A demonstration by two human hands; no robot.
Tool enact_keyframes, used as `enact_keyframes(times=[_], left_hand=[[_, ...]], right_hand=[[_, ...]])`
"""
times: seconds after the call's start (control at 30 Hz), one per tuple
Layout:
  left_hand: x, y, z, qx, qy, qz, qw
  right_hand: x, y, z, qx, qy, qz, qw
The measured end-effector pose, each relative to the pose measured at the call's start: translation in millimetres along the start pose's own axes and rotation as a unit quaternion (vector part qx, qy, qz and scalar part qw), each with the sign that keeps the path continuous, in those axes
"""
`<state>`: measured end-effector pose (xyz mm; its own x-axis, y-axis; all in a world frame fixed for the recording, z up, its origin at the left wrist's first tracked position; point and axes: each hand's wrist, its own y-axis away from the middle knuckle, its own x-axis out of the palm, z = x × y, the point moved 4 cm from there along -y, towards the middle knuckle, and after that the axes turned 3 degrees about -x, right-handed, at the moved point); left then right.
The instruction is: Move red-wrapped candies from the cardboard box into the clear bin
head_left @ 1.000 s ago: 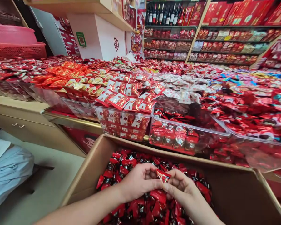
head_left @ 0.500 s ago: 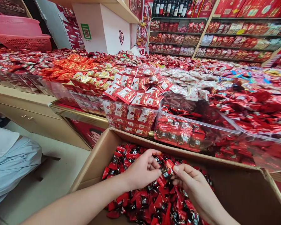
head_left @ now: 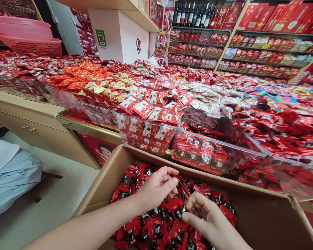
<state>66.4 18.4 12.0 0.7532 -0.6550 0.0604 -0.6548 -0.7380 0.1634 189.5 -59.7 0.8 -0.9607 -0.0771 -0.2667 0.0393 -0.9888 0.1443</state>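
Note:
Both hands hover over a cardboard box (head_left: 266, 215) holding a heap of small candies (head_left: 156, 225) in red and black wrappers. My left hand (head_left: 158, 189) is on the left of the heap, palm turned inward, fingers curled and thumb against them. Whatever lies within those fingers is hidden. To its right, my right hand (head_left: 206, 215) has bent fingers with the thumb apart from them, and no candy shows in that gap. One red-wrapped candy (head_left: 173, 205) sits between the two hands; whether either touches it I cannot tell.
Beyond the box, clear plastic bins (head_left: 147, 135) of wrapped sweets line the counter. A bin (head_left: 198, 156) of similar red and black candies stands against the box's far edge. Pink baskets (head_left: 28, 45) are stacked at left. A seated person's clothing (head_left: 13, 177) shows at lower left.
The red and black candy pinched in my right fingers has left them. My right hand has lowered slightly and its thumb has parted from the fingers. My left thumb has moved up towards its fingers.

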Motion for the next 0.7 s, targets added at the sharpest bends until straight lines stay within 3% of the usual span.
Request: enact_keyframes(times=[0.1,0.2,0.27,0.33,0.43,0.53,0.7], left_hand=[[-8.6,-4,1,-0.015,0.047,-0.036,0.998],[-12.5,-7,6,-0.035,0.04,-0.057,0.997],[-11.0,-8,11,-0.044,0.021,-0.053,0.997],[-8.2,-7,15,-0.046,-0.006,-0.039,0.998],[-7.5,-6,22,-0.038,-0.063,-0.032,0.997],[-10.4,-5,25,-0.02,-0.127,-0.039,0.991],[-10.9,-5,23,0.004,-0.227,-0.007,0.974]], right_hand=[[-18,8,35,-0.037,0.058,-0.012,0.998],[-51,4,90,-0.107,0.09,-0.053,0.989],[-80,-15,124,-0.155,0.083,-0.121,0.977],[-105,-48,145,-0.16,0.101,-0.18,0.965],[-125,-115,144,-0.051,0.101,-0.184,0.976],[-126,-167,131,0.035,0.096,-0.155,0.983],[-114,-200,121,0.029,0.175,-0.114,0.977]])
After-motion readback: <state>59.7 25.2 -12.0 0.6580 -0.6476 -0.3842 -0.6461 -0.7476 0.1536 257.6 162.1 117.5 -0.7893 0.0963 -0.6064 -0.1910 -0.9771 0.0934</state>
